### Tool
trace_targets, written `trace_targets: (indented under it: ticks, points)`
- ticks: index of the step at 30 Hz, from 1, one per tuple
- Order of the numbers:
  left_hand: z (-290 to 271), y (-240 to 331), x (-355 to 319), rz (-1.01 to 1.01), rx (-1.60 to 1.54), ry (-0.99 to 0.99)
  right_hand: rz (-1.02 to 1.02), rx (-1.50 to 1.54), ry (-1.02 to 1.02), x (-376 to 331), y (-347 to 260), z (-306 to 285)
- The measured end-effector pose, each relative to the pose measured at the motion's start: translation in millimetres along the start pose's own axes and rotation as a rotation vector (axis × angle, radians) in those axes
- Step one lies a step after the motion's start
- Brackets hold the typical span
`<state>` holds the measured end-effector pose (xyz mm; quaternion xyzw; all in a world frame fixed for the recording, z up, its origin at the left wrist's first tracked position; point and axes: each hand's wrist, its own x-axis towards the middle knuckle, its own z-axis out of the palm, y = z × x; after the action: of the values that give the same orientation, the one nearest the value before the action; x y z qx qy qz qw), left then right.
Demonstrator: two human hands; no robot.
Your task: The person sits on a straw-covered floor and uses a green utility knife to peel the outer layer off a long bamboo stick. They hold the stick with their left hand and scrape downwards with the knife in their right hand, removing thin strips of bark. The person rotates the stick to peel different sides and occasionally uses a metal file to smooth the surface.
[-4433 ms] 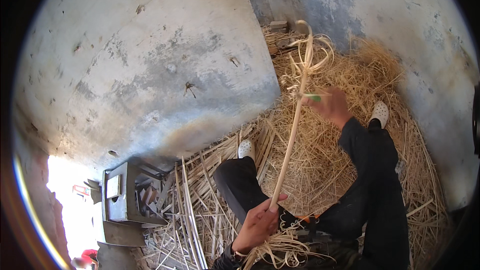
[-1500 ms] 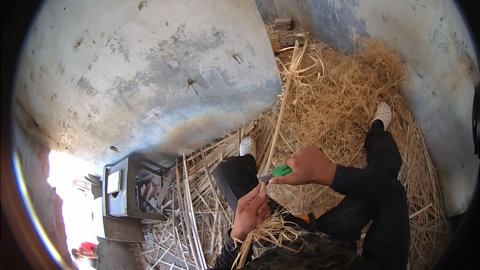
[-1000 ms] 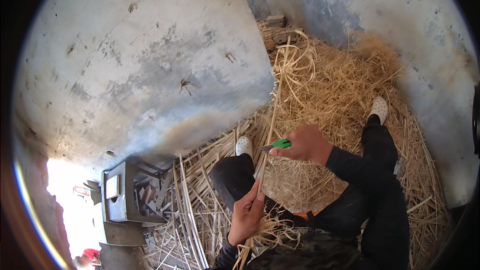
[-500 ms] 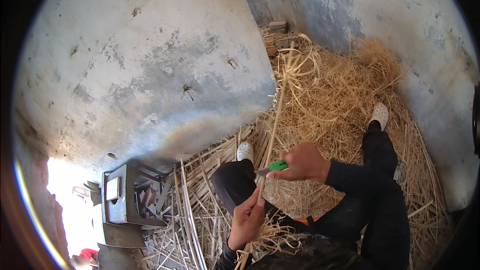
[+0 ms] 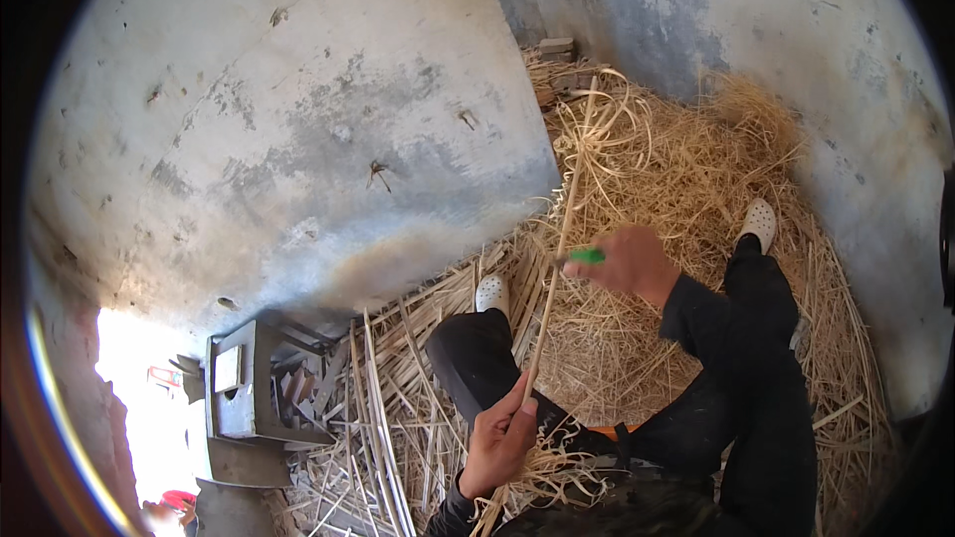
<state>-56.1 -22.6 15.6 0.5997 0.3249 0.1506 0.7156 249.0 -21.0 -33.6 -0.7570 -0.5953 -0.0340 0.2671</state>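
Bamboo, or some cane like it: a long pale strip [image 5: 559,239] runs from my lap up and away toward the heap of curled shavings [image 5: 637,169] by the grey wall [image 5: 298,139]. My left hand [image 5: 500,438] is clenched around the strip's near end, low by my thigh, thumb laid along it. My right hand [image 5: 629,261] is closed on a green-handled tool [image 5: 585,256], blade presumably at the strip about midway, though the edge itself is too small to make out. Seated on the ground, legs out, white shoes [image 5: 491,292] in the litter. To peel well, I judge: keep the left grip firm and the strip taut, hold the blade at a shallow angle so it skims rather than bites, and draw along the grain in one even stroke. Split slats [image 5: 378,408] lie beside my left leg; a grey metal box [image 5: 239,388] sits farther left.
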Motion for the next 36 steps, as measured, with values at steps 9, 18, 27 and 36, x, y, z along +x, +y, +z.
trace_targets:
  ticks: [9, 18, 27, 36]
  points:
    - [-2.3, -3.8, -2.2, 0.03, 0.041, 0.005, -0.014, -0.018, -0.014, -13.0, -1.1, 7.7]
    - [-5.2, -8.2, -14.0, -0.001, 0.0, -0.018, -0.031, -0.137, 0.075, -10.7, 20.2, 6.2]
    - [3.9, -15.6, -18.7, 0.004, 0.172, -0.092, 0.468, -0.23, -0.014, 30.5, 98.8, -29.5]
    - [-33.2, -3.2, 24.4, 0.224, 0.281, 0.031, 0.401, 0.165, -0.09, -21.2, 16.7, -107.7]
